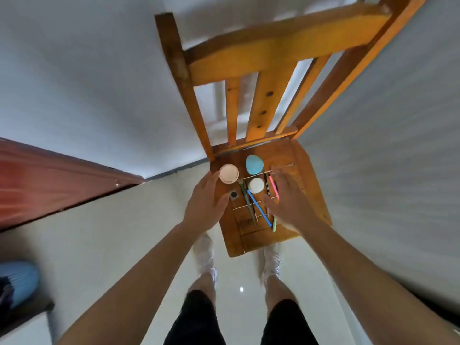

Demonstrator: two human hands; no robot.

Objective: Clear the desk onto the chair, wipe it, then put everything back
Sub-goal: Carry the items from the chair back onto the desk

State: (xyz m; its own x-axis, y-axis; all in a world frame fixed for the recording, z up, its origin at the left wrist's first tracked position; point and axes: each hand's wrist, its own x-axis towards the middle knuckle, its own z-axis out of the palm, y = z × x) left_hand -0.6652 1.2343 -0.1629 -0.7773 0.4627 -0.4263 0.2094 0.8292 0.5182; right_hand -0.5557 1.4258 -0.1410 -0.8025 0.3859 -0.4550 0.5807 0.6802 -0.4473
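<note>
A wooden chair (308, 170) stands before me, its seat holding small desk items. A pale round cup (229, 173) sits at the seat's back left, a blue egg-shaped object (254, 164) behind the middle, a white round lid (256, 185) at the centre, and a small dark-capped bottle (234, 194) near the left edge. A blue pen (260, 207), a green pen (247, 201), a pink pen (273, 186) and a pale green one (274, 224) lie across the seat. My left hand (205, 202) hovers with spread fingers beside the cup. My right hand (288, 197) hovers flat over the pens, holding nothing.
White walls rise behind and beside the chair. A reddish wooden door frame (49, 175) runs along the left. A blue object (18, 277) sits at the lower left. My feet in white shoes (205, 252) stand on the pale tiled floor just in front of the seat.
</note>
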